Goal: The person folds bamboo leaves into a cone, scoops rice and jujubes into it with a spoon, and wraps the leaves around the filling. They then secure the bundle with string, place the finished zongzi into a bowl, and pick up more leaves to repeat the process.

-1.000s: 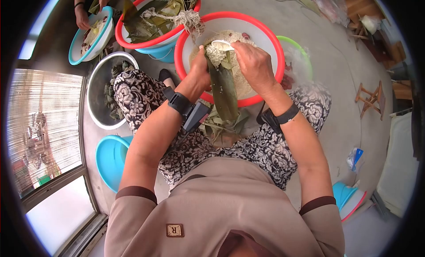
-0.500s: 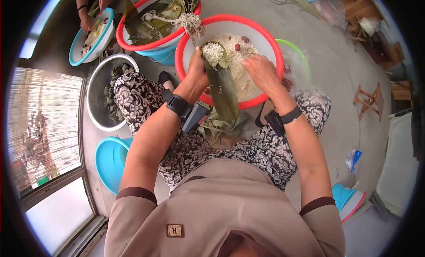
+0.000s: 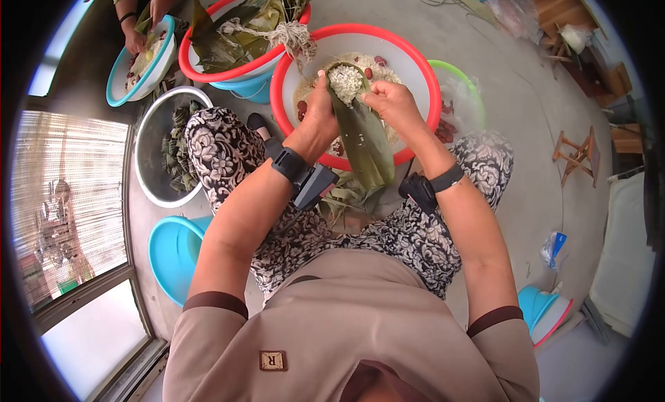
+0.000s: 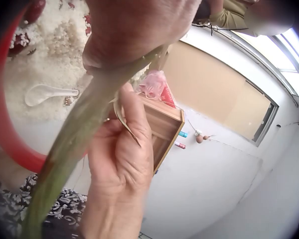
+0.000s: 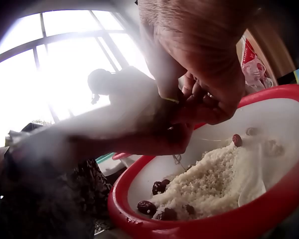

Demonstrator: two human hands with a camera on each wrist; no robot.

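Observation:
A long green leaf [image 3: 367,142] hangs over the near rim of a red-rimmed basin [image 3: 433,90], its upper end cupped around white rice [image 3: 346,82]. My left hand [image 3: 321,112] grips the cupped end from the left side. At the leaf's right edge my right hand [image 3: 396,105] pinches a thin strip of it between thumb and fingers, which shows in the left wrist view. A white spoon [image 4: 50,93] lies on the loose rice in the basin, with red dates [image 5: 157,187] around it.
Behind on the left stands another red-rimmed basin [image 3: 185,68] with leaves and a bundle of string [image 3: 294,38]. A metal bowl [image 3: 144,163] holds wrapped leaf parcels [image 3: 179,159]. A blue bucket [image 3: 163,253] lies nearby. Another person's hands [image 3: 135,40] work over a blue-rimmed basin [image 3: 119,99].
The right hand, earlier holding the spoon at the rice, has let it go and now pinches the leaf's edge. The left hand and leaf have shifted slightly right.

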